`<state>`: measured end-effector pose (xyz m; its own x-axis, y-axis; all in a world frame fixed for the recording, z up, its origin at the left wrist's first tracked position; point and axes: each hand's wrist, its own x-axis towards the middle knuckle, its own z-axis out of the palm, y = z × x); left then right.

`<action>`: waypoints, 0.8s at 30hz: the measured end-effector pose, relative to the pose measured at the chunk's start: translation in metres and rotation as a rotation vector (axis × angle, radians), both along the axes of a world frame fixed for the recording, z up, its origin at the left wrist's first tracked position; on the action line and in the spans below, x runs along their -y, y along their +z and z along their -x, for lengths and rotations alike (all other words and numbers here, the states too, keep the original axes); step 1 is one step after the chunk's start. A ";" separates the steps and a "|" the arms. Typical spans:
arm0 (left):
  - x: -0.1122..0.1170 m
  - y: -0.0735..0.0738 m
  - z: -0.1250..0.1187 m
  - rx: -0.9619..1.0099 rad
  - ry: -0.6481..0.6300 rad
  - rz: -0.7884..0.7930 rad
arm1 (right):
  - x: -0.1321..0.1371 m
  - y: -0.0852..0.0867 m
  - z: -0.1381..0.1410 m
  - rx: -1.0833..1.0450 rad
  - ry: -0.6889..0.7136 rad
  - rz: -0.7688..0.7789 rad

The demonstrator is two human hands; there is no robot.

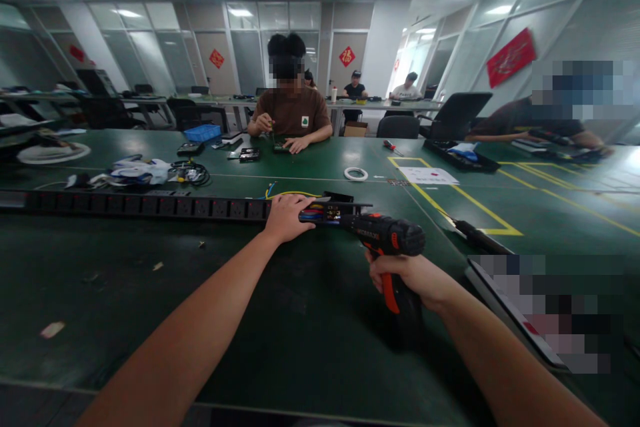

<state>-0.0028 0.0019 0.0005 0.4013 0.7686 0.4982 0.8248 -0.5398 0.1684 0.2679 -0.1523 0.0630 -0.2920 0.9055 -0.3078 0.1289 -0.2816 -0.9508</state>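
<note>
A long black power strip point(165, 207) lies across the green table, its row of sockets facing me. My left hand point(287, 217) is closed over the strip near its right end. Just right of those fingers the casing is open, with coloured wires point(314, 212) and small metal parts showing. My right hand point(407, 273) grips a black and orange cordless drill point(383, 233) by its handle. The drill points left, its front end at the strip's open end; whether the tip touches anything is too small to tell.
Across the table a co-worker point(295, 113) handles small parts. A roll of white tape point(355, 174), a red screwdriver point(389, 145) and a paper sheet point(429, 175) lie beyond the strip. A soldering-iron-like tool point(477, 235) is at right. Bagged cables point(137, 172) lie at left.
</note>
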 end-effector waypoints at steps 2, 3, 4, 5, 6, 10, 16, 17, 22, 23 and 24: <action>0.000 0.001 0.000 0.003 0.001 0.006 | 0.001 0.000 0.000 -0.005 -0.010 -0.004; 0.001 0.001 0.000 0.005 0.001 0.009 | 0.001 -0.001 0.000 -0.007 -0.011 -0.009; 0.001 0.001 0.000 0.005 0.002 0.009 | 0.001 -0.001 0.000 -0.009 -0.009 -0.012; 0.001 0.001 0.000 0.005 0.002 0.008 | 0.001 -0.001 0.000 -0.011 -0.003 -0.010; 0.000 0.000 0.000 0.004 0.002 0.005 | 0.000 -0.002 0.000 -0.014 0.003 -0.007; 0.000 -0.001 0.000 -0.003 0.006 -0.019 | 0.000 -0.002 0.000 -0.032 0.008 -0.012; -0.001 -0.001 0.000 -0.002 0.003 -0.035 | 0.003 0.001 0.003 -0.038 -0.023 -0.010; -0.001 -0.001 0.000 -0.001 0.005 -0.030 | 0.003 0.002 0.004 -0.037 -0.025 -0.008; -0.001 -0.001 0.000 0.007 -0.004 -0.017 | 0.004 0.003 0.004 -0.017 -0.037 -0.016; -0.001 -0.001 0.000 0.007 -0.005 -0.019 | 0.004 0.003 0.004 -0.014 -0.039 -0.014; -0.001 -0.001 0.000 0.006 -0.004 -0.020 | 0.004 0.003 0.003 -0.011 -0.043 -0.011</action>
<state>-0.0031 0.0027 -0.0004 0.4012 0.7569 0.5159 0.8217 -0.5463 0.1625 0.2645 -0.1564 0.0657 -0.2564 0.9206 -0.2945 0.1062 -0.2761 -0.9553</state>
